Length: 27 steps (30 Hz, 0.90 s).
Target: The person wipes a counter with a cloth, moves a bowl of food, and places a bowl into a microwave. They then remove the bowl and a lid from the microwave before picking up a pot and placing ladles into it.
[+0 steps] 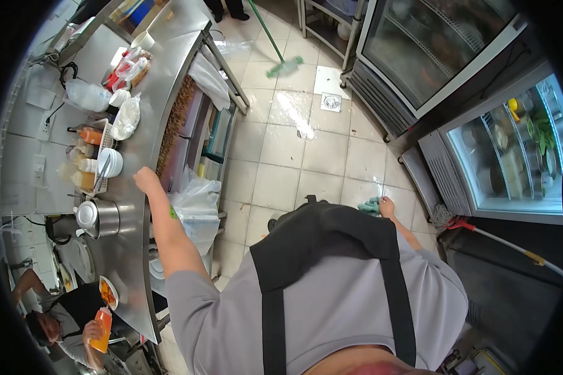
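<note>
My left hand is over the front edge of the steel counter, its fingers curled in and no object showing in them. Left of it on the counter are a white tub with a utensil across its top and a lidded steel pot. Low on my other side, my right hand grips a bunched green-blue cloth. Part of that hand's fingers is hidden by the cloth.
A co-worker at the lower left holds an orange squeeze bottle by a plate of food. A green broom rests on the wet tile floor. Lit fridge and mop stand right. Plastic bags hang beside the counter.
</note>
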Each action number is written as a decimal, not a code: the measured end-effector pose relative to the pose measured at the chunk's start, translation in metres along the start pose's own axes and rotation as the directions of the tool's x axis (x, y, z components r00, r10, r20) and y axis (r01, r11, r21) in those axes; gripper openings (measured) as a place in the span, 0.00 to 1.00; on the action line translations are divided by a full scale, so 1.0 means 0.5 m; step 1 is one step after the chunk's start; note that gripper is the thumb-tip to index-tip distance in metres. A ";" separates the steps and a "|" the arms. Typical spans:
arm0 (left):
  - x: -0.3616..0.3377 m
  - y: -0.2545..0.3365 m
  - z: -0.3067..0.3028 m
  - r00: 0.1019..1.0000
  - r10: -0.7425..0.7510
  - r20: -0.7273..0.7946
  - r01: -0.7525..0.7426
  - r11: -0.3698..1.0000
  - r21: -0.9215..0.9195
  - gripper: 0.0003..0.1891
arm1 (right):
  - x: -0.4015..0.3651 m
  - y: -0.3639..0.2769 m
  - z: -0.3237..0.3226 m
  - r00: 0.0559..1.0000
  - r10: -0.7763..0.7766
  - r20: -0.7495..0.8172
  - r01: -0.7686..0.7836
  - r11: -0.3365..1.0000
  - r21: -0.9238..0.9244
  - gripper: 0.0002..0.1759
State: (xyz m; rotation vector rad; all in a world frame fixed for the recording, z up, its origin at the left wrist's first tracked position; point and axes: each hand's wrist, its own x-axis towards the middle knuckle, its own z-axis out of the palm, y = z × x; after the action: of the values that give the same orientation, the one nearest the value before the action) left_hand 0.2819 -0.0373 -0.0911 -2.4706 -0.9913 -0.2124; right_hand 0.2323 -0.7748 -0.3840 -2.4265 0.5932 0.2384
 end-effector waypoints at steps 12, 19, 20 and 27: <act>0.005 -0.003 0.018 0.999 -0.039 -0.004 0.039 0.999 -0.026 0.08 | -0.007 -0.008 0.001 0.999 0.034 0.003 -0.034 0.999 0.026 0.12; 0.004 -0.005 0.017 0.999 -0.045 0.007 0.045 0.999 -0.025 0.09 | -0.017 -0.009 -0.003 1.000 0.016 0.006 -0.016 0.999 0.038 0.13; 0.004 -0.005 0.016 1.000 -0.028 0.000 0.028 0.999 -0.017 0.09 | -0.020 -0.009 -0.003 1.000 0.022 0.018 -0.023 0.999 0.049 0.13; 0.001 -0.003 0.009 0.999 -0.034 -0.009 0.034 0.999 -0.017 0.09 | -0.024 -0.004 0.006 1.000 -0.001 0.022 0.001 1.000 0.008 0.10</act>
State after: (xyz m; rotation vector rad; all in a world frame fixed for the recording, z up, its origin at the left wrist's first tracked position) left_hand 0.2811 -0.0339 -0.0944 -2.4667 -1.0322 -0.2440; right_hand 0.2227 -0.7672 -0.3818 -2.4131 0.5826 0.2610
